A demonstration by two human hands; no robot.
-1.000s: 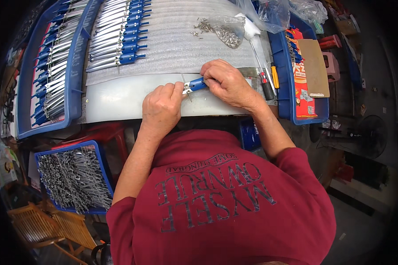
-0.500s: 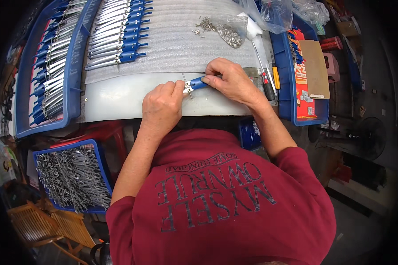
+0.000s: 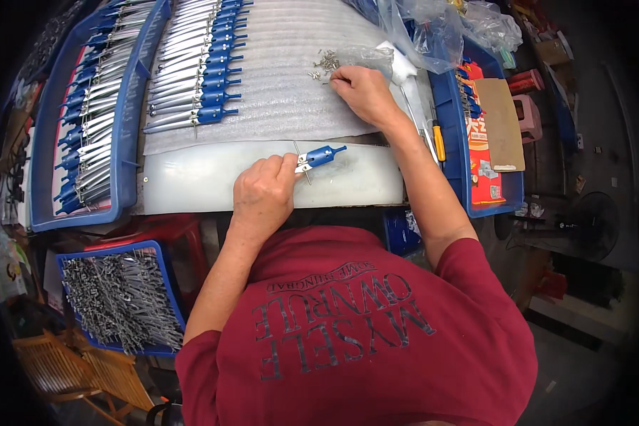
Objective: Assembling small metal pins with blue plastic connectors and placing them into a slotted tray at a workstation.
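Observation:
My left hand (image 3: 265, 190) is closed around the metal arms of a part with a blue plastic end (image 3: 321, 155). Its blue end points right over the pale board (image 3: 192, 177), and a thin cross pin sticks out at the joint. My right hand (image 3: 366, 92) reaches forward onto the foam sheet (image 3: 284, 85), fingertips pinched beside a small heap of screws (image 3: 326, 61). Whether a screw is between those fingertips is too small to see. A clear plastic bag (image 3: 366, 58) lies just beyond that hand. Similar blue-ended parts (image 3: 213, 115) lie in a row at the far left.
A blue tray (image 3: 124, 153) of similar parts stands at the left, and below it a blue bin (image 3: 165, 284) of grey metal pieces. At the right are a yellow-handled screwdriver (image 3: 439, 144) and another blue tray (image 3: 461, 170) with a cardboard piece (image 3: 500, 128).
My right hand has let go of the blue end and moved forward to the screws. My left hand still holds the part. The view has shifted slightly.

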